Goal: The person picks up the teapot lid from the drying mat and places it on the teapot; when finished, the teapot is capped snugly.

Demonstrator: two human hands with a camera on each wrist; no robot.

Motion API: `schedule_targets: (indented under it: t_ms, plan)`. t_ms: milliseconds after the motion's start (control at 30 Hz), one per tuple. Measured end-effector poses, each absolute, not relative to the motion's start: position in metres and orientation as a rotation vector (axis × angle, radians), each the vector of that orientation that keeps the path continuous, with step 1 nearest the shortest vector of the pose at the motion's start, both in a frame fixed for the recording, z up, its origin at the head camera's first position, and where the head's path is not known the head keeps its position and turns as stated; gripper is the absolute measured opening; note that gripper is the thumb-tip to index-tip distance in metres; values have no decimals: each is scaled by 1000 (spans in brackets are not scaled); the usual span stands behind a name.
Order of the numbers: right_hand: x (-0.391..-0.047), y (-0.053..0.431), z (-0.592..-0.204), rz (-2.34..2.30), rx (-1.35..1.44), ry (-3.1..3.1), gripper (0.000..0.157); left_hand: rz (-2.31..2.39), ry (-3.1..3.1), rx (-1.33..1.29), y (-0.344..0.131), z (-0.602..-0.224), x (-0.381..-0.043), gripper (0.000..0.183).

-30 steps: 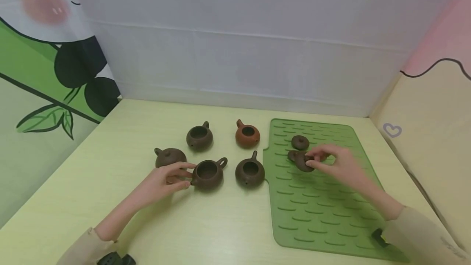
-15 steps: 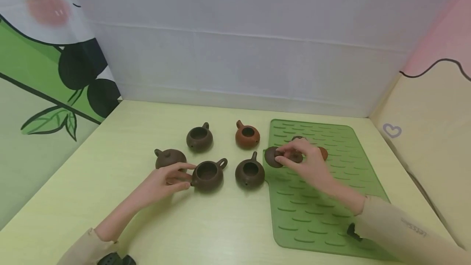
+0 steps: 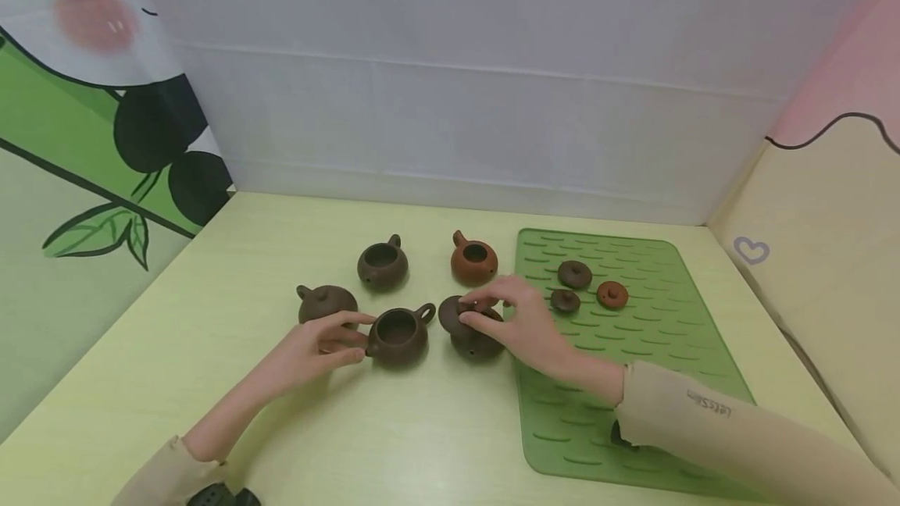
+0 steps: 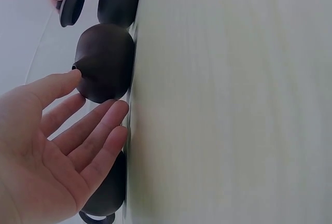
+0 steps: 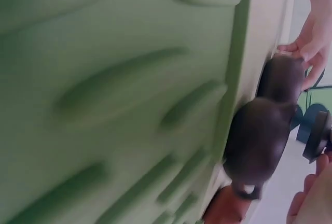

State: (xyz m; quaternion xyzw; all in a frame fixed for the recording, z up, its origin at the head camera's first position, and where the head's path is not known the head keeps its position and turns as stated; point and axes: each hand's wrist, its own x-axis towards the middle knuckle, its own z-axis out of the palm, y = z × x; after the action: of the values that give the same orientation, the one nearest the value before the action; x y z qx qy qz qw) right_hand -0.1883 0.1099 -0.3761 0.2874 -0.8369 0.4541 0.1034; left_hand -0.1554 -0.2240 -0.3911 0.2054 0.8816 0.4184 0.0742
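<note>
My right hand (image 3: 523,326) pinches a dark brown teapot lid (image 3: 450,315) by its knob. The lid hangs tilted above a dark teapot (image 3: 478,348) that stands by the mat's left edge and is partly covered by hand and lid. My left hand (image 3: 316,354) rests its fingertips against the side of another dark, lidless teapot (image 3: 398,353); in the left wrist view the thumb (image 4: 65,83) touches its spout, the fingers nearly straight. Beside that hand stands a dark teapot with its lid on (image 3: 325,300). In the right wrist view the held lid (image 5: 316,136) is apart from the teapots.
A dark lidless teapot (image 3: 383,270) and a reddish-brown one (image 3: 469,272) stand farther back. On the green ridged mat (image 3: 562,428) at right lie two dark lids (image 3: 575,275) and a reddish lid (image 3: 613,297). A pale cloth wall (image 3: 450,131) closes off the back.
My right hand has carried the dark lid leftward from the mat to above the teapot at its edge, uncovering the other lids. The left hand has stayed in place.
</note>
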Motion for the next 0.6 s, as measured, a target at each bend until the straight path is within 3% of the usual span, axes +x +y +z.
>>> schedule_targets:
  t_ms: [600]
  plan:
    - [-207,58,-372,1222,1015,-2595,18,1308,2593,595,-224,-398,-160,46]
